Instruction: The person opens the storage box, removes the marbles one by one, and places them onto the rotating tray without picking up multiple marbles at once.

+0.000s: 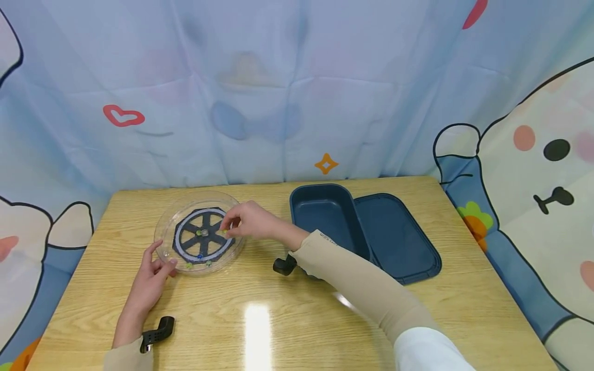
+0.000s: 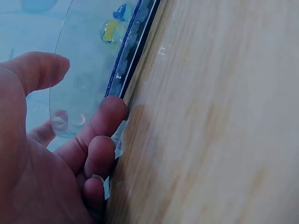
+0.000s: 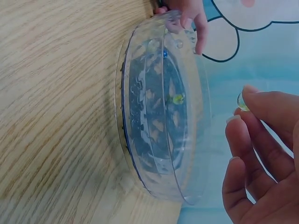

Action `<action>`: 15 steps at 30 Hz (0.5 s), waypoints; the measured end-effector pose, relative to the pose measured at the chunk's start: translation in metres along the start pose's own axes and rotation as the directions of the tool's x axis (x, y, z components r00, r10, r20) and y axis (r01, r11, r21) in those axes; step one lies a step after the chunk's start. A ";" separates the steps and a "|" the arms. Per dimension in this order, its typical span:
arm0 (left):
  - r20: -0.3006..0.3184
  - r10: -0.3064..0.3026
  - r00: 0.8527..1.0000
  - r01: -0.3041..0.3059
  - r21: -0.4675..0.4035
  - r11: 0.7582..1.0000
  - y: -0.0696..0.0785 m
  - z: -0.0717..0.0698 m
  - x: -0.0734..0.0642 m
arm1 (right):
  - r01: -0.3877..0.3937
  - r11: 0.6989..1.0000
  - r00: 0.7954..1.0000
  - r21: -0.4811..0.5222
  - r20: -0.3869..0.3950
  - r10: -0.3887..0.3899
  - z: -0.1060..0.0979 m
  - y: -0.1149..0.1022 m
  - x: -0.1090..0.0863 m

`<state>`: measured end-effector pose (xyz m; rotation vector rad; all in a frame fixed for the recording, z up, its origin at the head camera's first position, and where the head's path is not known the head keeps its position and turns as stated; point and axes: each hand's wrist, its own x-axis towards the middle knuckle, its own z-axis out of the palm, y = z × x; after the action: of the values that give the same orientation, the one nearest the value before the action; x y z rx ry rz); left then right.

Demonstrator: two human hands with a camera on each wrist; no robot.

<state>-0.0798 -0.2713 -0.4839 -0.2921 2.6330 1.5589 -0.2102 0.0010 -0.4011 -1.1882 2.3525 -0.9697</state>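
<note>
Right hand (image 1: 252, 221) pinches a yellow-green marble (image 3: 241, 101) at thumb and fingertip, above the clear dish (image 1: 167, 221). Left hand (image 1: 149, 278), left of that pinch, grips dish edge. Likely slippery: pinch gently, brace rim, keep any release low.

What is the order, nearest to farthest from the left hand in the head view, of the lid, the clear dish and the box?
1. Clear dish: touched by the left hand, on the table's left side.
2. Box: right of the dish.
3. Lid: right of the box.
</note>
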 end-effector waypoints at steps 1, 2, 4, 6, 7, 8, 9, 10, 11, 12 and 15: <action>0.000 0.000 1.000 0.000 0.003 1.000 0.001 0.000 0.000 | -0.004 1.000 1.000 0.000 0.002 0.004 0.000 -0.001 0.000; -0.001 0.000 1.000 0.000 0.004 1.000 0.001 0.000 0.000 | -0.007 1.000 1.000 0.002 0.004 0.007 0.000 -0.001 0.000; -0.002 0.002 1.000 -0.002 0.003 1.000 0.002 0.000 0.000 | -0.012 1.000 1.000 -0.005 0.007 0.012 -0.001 -0.002 -0.001; 0.000 0.004 1.000 -0.004 0.002 1.000 0.003 0.000 0.000 | -0.014 1.000 1.000 -0.008 0.009 0.014 -0.002 -0.002 -0.002; 0.000 0.004 1.000 -0.004 0.001 1.000 0.003 0.000 0.000 | -0.017 1.000 1.000 -0.009 0.010 0.017 -0.003 -0.002 -0.002; 0.000 0.003 1.000 -0.003 0.002 1.000 0.002 0.000 0.000 | -0.019 1.000 1.000 -0.009 0.009 0.019 -0.003 -0.002 -0.002; 0.000 0.002 1.000 -0.002 0.002 1.000 0.002 0.000 0.000 | -0.020 1.000 1.000 -0.009 0.008 0.020 -0.003 -0.002 -0.002; -0.001 -0.001 1.000 0.001 0.003 1.000 0.002 0.000 -0.001 | -0.022 1.000 1.000 -0.003 0.008 0.022 -0.004 -0.001 -0.002; -0.001 -0.003 1.000 0.003 0.004 1.000 0.001 0.000 -0.001 | -0.025 1.000 1.000 0.003 0.006 0.025 -0.004 -0.001 -0.003; -0.002 -0.005 1.000 0.005 0.005 1.000 0.001 0.000 -0.001 | -0.028 1.000 1.000 0.009 0.005 0.028 -0.004 0.000 -0.003; -0.001 -0.008 1.000 0.008 0.006 1.000 0.000 0.000 -0.001 | -0.042 0.999 0.999 0.026 0.006 0.042 -0.006 0.002 -0.005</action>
<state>-0.0792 -0.2709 -0.4837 -0.3036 2.6340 1.5480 -0.2113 0.0085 -0.3980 -1.1253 2.3437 -0.9798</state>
